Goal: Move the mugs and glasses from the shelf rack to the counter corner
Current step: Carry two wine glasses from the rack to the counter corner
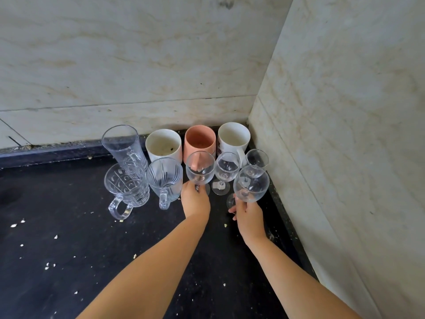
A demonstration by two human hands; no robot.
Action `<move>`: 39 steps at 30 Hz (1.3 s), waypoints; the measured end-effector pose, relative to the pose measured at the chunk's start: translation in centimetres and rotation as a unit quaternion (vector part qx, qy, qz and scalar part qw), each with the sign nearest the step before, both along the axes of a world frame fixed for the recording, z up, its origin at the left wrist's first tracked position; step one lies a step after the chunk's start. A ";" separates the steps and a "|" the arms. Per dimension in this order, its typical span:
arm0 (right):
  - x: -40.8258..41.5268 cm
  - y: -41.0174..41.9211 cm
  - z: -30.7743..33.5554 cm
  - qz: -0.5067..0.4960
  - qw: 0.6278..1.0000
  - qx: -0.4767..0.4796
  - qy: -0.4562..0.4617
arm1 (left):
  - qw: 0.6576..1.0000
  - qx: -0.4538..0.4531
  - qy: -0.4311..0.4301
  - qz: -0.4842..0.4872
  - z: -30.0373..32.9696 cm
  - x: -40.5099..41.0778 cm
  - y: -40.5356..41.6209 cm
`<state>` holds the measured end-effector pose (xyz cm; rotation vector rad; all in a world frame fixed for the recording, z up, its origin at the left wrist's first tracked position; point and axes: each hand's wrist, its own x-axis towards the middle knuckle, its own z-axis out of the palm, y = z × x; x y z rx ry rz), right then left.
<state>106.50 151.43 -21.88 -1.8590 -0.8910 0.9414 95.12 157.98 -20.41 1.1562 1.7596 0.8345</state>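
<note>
dark counter [57, 203] corner, both hands' fingers [232, 210] around half-hidden wine glass stems [197, 187]

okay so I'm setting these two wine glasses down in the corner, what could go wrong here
The wine glass in your left hand sits tight between the cut-glass mug and a standing wine glass; they could clink or chip. Your right hand's glass crowds the small glass behind and the wall; it may tip.

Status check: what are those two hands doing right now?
Left hand grips wine glass stem. Right hand grips another wine glass. Both at counter corner, mugs close behind.
</note>
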 end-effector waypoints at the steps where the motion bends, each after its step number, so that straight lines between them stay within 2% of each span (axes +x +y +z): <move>1: 0.0 -0.1 0.0 -0.002 1.000 0.004 -0.010 | 1.000 -0.001 0.002 -0.007 0.0 -0.1 -0.2; 6: 0.3 -1.2 1.4 -0.016 0.998 -0.005 -0.064 | 0.999 -0.010 0.007 -0.038 1.3 -0.8 -1.8; 8: 0.5 -1.8 2.9 -0.011 0.996 -0.041 -0.078 | 0.998 -0.035 0.003 -0.045 2.5 -1.3 -2.5; 12: 1.0 -2.5 7.5 0.069 0.980 -0.149 -0.112 | 0.994 -0.049 0.019 -0.096 6.0 -2.6 -3.7; 14: 1.0 -3.1 10.6 0.106 0.967 -0.172 -0.153 | 0.989 -0.009 0.061 -0.131 8.3 -3.2 -4.3; 16: 0.8 -3.6 13.3 0.139 0.948 -0.162 -0.234 | 0.976 0.041 0.122 -0.173 10.7 -3.7 -4.7; 19: -0.2 -4.3 17.3 0.167 0.895 -0.139 -0.391 | 0.944 0.114 0.195 -0.240 14.0 -4.8 -5.0; 22: -1.9 -4.2 20.2 0.196 0.855 -0.094 -0.471 | 0.905 0.184 0.264 -0.278 16.5 -6.4 -5.3; 26: -5.7 -3.8 23.0 0.233 0.804 -0.010 -0.546 | 0.864 0.224 0.374 -0.253 19.1 -9.8 -6.8; 28: -8.0 -3.7 23.7 0.266 0.787 0.041 -0.555 | 0.857 0.221 0.400 -0.238 20.1 -12.2 -8.1; 35: -17.0 -6.4 24.9 0.392 0.695 0.141 -0.587 | 0.869 0.188 0.443 -0.117 22.4 -22.4 -15.7; 39: -22.8 -10.9 24.4 0.466 0.668 0.196 -0.546 | 0.870 0.138 0.472 -0.039 22.2 -27.5 -24.1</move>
